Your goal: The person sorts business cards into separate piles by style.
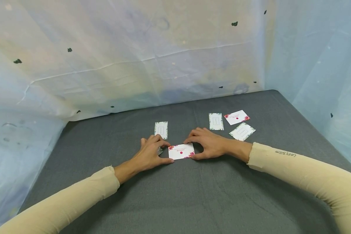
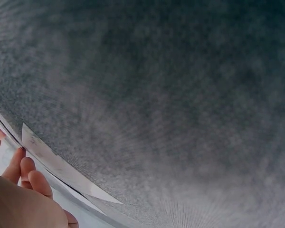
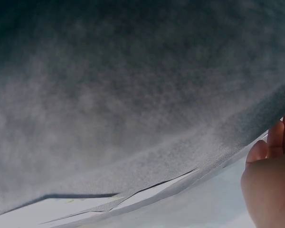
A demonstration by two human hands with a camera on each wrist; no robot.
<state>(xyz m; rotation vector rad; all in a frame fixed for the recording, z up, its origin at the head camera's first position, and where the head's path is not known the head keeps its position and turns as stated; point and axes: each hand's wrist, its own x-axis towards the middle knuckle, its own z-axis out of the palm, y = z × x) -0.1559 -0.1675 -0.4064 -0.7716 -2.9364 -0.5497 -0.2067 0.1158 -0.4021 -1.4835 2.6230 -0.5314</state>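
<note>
two hands on one card, four more lying about

a white card with red flowered corners and a red dot (image 1: 181,151) lies face up on the grey cloth-covered table (image 1: 193,201), near its middle, just in front of the person. the left hand (image 1: 150,152) grasps its left edge, thumb at the near corner and fingers curled over the far side. the right hand (image 1: 209,144) grasps its right edge the same way, thumb low and fingers bent over the top. both hands rest on the cloth, each with a beige sleeve behind it.

under the left hand's fingers a small green-edged corner of something peeks out; whether it is another card cannot be told.

counting outward, four more cards lie flat on the table. one green-bordered card (image 1: 161,129) sits just beyond the left hand. three lie farther right, beyond the right hand: a green-bordered card standing lengthwise (image 1: 216,121), a red-flowered card face up (image 1: 237,117), and a tilted green-bordered card (image 1: 242,131) nearest the right wrist. these three are close together but apart.

that makes five cards in plain view: two with red flowers, three with green borders.

the wrist views show mostly blurred grey cloth, with fingertips at the edges.

a pale blue plastic sheet (image 1: 134,58) hangs behind and beside the table.
</note>
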